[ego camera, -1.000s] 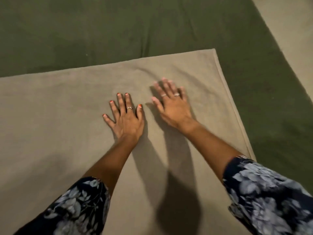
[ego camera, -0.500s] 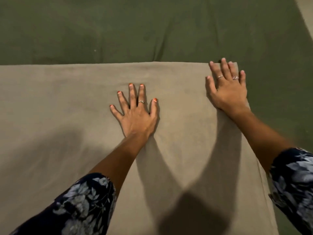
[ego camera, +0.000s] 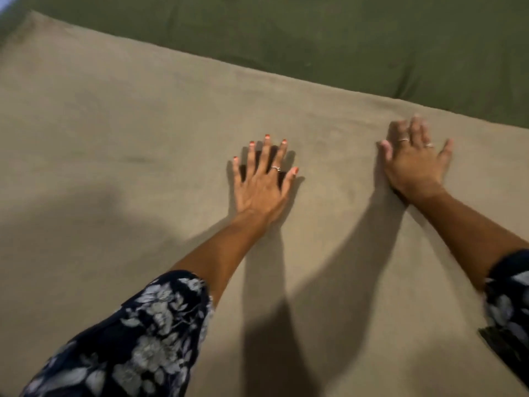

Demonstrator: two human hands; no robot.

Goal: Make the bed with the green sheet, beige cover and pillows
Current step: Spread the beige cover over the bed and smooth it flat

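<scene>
The beige cover (ego camera: 114,196) lies spread over the near part of the bed and fills most of the view. Beyond its far edge the green sheet (ego camera: 343,38) shows across the top. My left hand (ego camera: 262,181) lies flat on the cover near the middle, fingers straight and spread. My right hand (ego camera: 415,164) presses flat on the cover further right, close to its far edge, slightly blurred. Both hands hold nothing. No pillows are in view.
Dark floral sleeves cover both forearms at the bottom left (ego camera: 128,339) and bottom right (ego camera: 509,305). My arms and head cast shadows on the cover.
The view has swung left and tilted, so the cover's right edge is out of frame. My right hand slid back from the cover's far right corner onto the cover; my left hand stays flat.
</scene>
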